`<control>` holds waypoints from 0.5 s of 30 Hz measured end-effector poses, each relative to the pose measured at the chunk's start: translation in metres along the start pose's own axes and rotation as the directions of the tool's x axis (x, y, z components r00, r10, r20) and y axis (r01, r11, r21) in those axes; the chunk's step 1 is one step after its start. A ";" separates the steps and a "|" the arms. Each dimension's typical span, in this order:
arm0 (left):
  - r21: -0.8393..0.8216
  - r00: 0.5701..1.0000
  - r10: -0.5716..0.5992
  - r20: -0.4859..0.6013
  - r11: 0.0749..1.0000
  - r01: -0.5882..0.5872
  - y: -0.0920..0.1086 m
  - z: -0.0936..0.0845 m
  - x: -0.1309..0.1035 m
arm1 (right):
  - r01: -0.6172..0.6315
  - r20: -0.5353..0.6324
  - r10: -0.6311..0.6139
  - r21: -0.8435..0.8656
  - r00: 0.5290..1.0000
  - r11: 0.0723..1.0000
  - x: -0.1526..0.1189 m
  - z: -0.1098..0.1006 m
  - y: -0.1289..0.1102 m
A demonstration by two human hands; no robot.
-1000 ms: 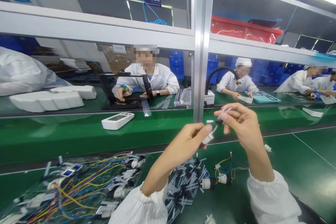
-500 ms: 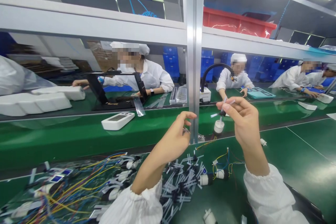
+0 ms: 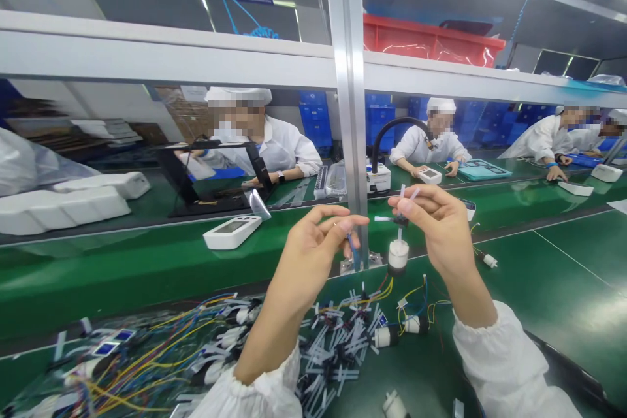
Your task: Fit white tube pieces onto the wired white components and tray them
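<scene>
My right hand [image 3: 441, 225] is closed in a pinch on a black tube fitting [image 3: 400, 219] with short clear tubes sticking out. Below the fitting hangs a small white-and-black pump [image 3: 398, 256], joined to it by a tube, with yellow and red wires [image 3: 386, 289] trailing from its underside. To the left, my left hand [image 3: 321, 241] has thumb and fingers closed on a thin blue wire [image 3: 354, 243]; its far end is unclear. Under my hands lies a pile of black fittings with clear tubes [image 3: 337, 339].
Wired pumps [image 3: 215, 372] lie heaped at left; loose ones [image 3: 385, 337] sit right of the fittings. Ahead runs a green conveyor belt [image 3: 147, 268] carrying a white device [image 3: 232, 232]. A metal post [image 3: 350, 111] rises behind my hands. Co-workers sit across the belt.
The pump and my right hand have shifted slightly left and the pump hangs lower. My left fingers have closed, with a blue wire now showing. The white device has moved right along the belt.
</scene>
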State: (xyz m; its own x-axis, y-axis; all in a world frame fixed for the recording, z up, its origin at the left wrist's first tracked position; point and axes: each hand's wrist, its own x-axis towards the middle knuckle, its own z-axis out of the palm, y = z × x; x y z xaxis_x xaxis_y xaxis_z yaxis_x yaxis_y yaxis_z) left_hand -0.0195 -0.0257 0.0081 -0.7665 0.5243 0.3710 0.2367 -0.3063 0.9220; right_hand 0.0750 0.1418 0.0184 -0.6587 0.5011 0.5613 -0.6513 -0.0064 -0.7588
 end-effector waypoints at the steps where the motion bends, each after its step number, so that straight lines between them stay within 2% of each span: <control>1: -0.001 1.000 0.011 -0.014 1.000 -0.011 0.000 -0.001 0.000 | 0.000 0.004 0.000 0.004 1.000 1.000 0.000 0.000 0.000; 6: 0.065 0.998 0.053 -0.035 0.997 -0.051 -0.005 -0.006 0.002 | 0.026 0.007 -0.026 0.033 1.000 0.999 0.001 0.003 0.005; 10: 0.068 0.989 0.094 -0.113 0.994 -0.086 -0.006 -0.005 0.002 | 0.052 0.012 -0.053 0.024 0.999 0.998 0.002 0.004 0.010; 12: 0.062 0.987 0.087 -0.137 0.995 -0.079 -0.004 -0.005 0.001 | 0.058 0.009 -0.058 0.021 0.998 0.998 0.002 0.006 0.011; 15: 0.046 0.993 0.033 -0.116 0.999 -0.028 0.000 -0.005 0.000 | 0.056 -0.006 -0.056 0.018 0.998 0.998 0.003 0.008 0.011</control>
State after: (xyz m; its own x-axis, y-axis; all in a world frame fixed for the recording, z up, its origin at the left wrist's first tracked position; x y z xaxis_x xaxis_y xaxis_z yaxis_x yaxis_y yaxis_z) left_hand -0.0225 -0.0301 0.0070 -0.8226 0.4179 0.3857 0.2849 -0.2843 0.9154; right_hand 0.0630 0.1365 0.0145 -0.6187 0.5059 0.6010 -0.6941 0.0063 -0.7199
